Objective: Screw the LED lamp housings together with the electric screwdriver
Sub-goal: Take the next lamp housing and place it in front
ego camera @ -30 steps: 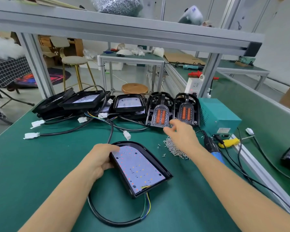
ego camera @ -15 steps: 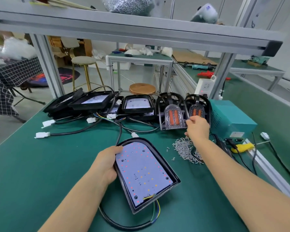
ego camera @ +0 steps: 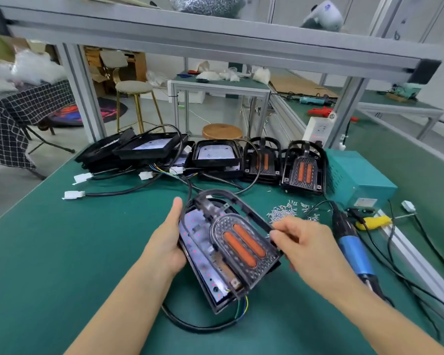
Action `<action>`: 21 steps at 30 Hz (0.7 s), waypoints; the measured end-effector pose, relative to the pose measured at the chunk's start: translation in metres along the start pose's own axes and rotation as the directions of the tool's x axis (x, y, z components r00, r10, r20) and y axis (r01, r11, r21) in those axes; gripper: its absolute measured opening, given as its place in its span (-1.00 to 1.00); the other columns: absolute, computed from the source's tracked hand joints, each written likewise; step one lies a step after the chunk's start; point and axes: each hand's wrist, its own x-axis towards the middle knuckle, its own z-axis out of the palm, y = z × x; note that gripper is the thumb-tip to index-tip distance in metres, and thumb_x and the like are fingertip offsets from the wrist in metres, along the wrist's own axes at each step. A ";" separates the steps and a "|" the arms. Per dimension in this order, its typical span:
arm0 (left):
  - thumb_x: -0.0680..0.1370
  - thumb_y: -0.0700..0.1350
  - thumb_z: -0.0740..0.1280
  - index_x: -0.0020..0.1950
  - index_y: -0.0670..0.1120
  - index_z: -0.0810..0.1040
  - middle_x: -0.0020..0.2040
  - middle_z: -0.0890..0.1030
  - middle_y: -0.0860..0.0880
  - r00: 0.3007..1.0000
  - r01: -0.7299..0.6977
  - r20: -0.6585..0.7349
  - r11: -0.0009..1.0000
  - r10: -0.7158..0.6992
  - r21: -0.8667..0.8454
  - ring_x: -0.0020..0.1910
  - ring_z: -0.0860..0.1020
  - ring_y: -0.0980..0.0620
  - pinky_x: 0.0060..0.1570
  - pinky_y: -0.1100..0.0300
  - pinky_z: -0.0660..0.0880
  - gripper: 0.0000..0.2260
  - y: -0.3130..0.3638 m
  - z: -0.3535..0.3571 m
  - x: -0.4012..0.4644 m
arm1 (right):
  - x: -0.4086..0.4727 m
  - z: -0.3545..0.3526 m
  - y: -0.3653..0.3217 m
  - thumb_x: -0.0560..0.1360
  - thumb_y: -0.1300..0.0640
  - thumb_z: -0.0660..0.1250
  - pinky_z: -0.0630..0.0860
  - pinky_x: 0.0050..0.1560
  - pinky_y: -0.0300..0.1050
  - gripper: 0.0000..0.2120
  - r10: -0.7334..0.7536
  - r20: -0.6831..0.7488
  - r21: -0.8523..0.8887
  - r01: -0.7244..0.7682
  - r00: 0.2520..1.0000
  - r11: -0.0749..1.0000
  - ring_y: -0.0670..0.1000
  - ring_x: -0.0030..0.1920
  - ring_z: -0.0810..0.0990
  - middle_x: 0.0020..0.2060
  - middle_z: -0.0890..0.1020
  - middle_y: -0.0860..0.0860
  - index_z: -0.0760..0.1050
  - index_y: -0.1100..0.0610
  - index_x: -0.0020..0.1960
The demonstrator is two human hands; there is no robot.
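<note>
Two stools (ego camera: 134, 87), teal box (ego camera: 359, 180)

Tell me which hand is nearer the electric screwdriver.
Right. The right hand holds the lens cover's right edge, just left of the screwdriver lying on the table, not touching it. The left hand grips the housing's far left side.

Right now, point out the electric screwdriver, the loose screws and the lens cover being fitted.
electric screwdriver (ego camera: 353, 248): head view, on its blue body.
loose screws (ego camera: 283, 210): head view, middle of the pile on the mat.
lens cover (ego camera: 244, 245): head view, between its two orange strips.
</note>
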 end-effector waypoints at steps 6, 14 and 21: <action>0.46 0.25 0.25 0.19 -0.28 0.58 0.15 0.61 -0.27 0.995 -0.004 0.100 0.996 0.013 -0.084 0.10 0.61 -0.22 -0.07 -0.07 0.60 -0.38 -0.008 -0.003 -0.007 | -0.014 0.010 -0.006 0.54 0.15 0.30 0.37 -0.27 -0.18 -0.82 -0.022 -0.103 -0.133 0.008 0.994 0.991 0.00 -0.34 0.46 -0.46 0.57 -0.02 0.55 0.07 -0.23; 0.52 0.04 0.30 0.04 -0.28 0.65 0.06 0.65 -0.26 0.991 -0.060 0.110 0.989 0.076 -0.136 -0.05 0.66 -0.19 -0.26 -0.01 0.62 -0.62 -0.019 -0.002 -0.011 | -0.013 0.021 -0.010 0.55 -0.02 0.28 0.35 -0.21 -0.05 -0.79 -0.056 -0.149 -0.373 -0.003 0.987 0.928 0.04 -0.22 0.51 -0.26 0.54 -0.05 0.53 0.03 -0.21; 0.39 -0.04 0.36 0.11 -0.23 0.60 0.03 0.67 -0.20 0.987 -0.127 0.081 0.986 0.136 -0.109 -0.10 0.68 -0.14 -0.28 0.03 0.62 -0.62 -0.019 0.002 -0.016 | -0.013 0.018 -0.014 0.46 0.12 0.43 0.38 -0.28 -0.06 -0.93 -0.192 -0.051 -0.467 0.147 0.980 0.872 0.12 -0.24 0.56 -0.29 0.56 -0.04 0.58 0.05 -0.07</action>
